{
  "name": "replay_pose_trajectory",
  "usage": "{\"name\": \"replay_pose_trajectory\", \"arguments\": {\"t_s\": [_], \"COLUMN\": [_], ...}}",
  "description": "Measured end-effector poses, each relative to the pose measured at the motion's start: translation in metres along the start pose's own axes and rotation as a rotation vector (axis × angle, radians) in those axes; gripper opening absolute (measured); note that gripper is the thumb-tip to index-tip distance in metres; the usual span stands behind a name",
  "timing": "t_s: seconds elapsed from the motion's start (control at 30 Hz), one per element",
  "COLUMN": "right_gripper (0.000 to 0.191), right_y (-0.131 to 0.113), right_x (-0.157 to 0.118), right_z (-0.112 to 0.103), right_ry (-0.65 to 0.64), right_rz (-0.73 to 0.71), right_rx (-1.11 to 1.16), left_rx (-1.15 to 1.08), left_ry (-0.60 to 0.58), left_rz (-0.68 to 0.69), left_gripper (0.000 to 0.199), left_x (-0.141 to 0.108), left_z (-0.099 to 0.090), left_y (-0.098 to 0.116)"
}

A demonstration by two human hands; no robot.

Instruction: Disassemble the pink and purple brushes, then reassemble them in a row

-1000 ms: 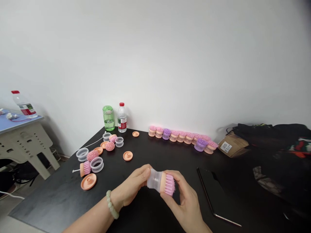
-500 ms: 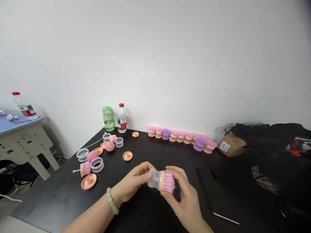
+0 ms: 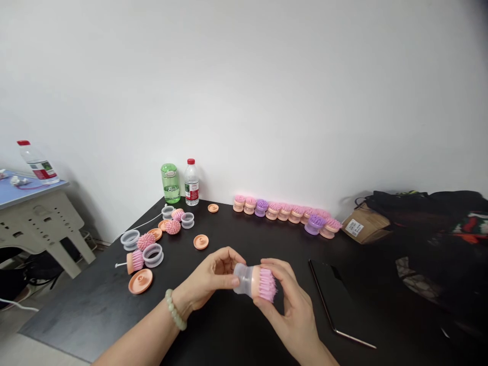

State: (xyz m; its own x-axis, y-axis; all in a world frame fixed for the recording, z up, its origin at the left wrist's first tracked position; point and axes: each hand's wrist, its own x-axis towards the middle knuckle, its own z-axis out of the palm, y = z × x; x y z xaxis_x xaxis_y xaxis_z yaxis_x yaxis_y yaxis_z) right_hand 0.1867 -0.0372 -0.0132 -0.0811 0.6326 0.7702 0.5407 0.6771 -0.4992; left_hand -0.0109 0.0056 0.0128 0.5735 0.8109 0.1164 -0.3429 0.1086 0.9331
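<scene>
I've got a pink-bristled brush up off the bench, held between my two hands, just right of centre in front of me. Its long axis runs nearly level across my view, tipped slightly down to the right. The clear plastic cup end points to my left hand, and the pink bristles point to my right hand, with the peach collar between them. Both hands are about equally near. The right does most of the holding: its fingers wrap over the top at the collar and bristles, with the thumb underneath, pinching. The left fingers are curled, tips against the end of the cup, and that hand looks looser. A jade bead bracelet sits on my left wrist.

Left of my hands on the bench lie clear rings, spiky pink brush heads, peach discs and a pink brush head with a white stem. A row of pink and purple brushes stands along the wall. Back left are a green bottle and a water bottle. To the right are a black tablet and a cardboard box.
</scene>
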Motion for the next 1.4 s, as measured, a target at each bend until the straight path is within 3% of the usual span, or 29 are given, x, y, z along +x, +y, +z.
{"name": "replay_pose_trajectory", "arguments": {"t_s": [0.17,0.3,0.4,0.53,0.63,0.8,0.97,1.23,1.3,1.4], "right_gripper": [0.031,0.031,0.03,0.026,0.023,0.025,0.026,0.027,0.033,0.036], "right_y": [0.0,0.001,0.001,-0.001,-0.002,0.004,0.013,0.029,0.035,0.045], "right_x": [0.0,-0.001,0.0,0.002,0.002,-0.002,-0.007,-0.011,-0.015,-0.021], "right_z": [0.001,0.003,0.003,0.003,0.005,0.01,0.017,0.022,0.025,0.037], "right_ry": [-0.005,-0.007,-0.001,-0.02,-0.039,-0.036,-0.088,-0.133,-0.132,-0.127], "right_rz": [-0.014,-0.019,-0.002,0.035,0.044,0.033,0.053,0.189,0.236,0.309], "right_rx": [-0.001,-0.011,-0.012,0.008,0.009,-0.079,-0.131,-0.117,-0.088,-0.057], "left_rx": [0.076,0.405,0.679,1.057,1.209,1.4,1.537,1.465,1.213,0.518], "left_ry": [-0.03,-0.017,0.038,0.123,0.159,0.161,0.121,0.225,0.372,0.668], "left_rz": [0.068,0.098,0.263,0.608,0.754,0.792,0.679,0.699,0.628,0.451], "left_gripper": [0.051,0.05,0.049,0.032,0.028,0.034,0.029,0.024,0.025,0.036], "left_x": [-0.001,0.001,0.002,0.002,0.003,0.003,0.002,0.005,0.006,0.011], "left_z": [-0.002,-0.006,-0.004,0.0,0.0,0.001,0.003,0.002,-0.003,-0.023], "left_y": [0.004,-0.001,-0.006,-0.013,-0.017,-0.02,-0.024,-0.026,-0.018,-0.002]}}
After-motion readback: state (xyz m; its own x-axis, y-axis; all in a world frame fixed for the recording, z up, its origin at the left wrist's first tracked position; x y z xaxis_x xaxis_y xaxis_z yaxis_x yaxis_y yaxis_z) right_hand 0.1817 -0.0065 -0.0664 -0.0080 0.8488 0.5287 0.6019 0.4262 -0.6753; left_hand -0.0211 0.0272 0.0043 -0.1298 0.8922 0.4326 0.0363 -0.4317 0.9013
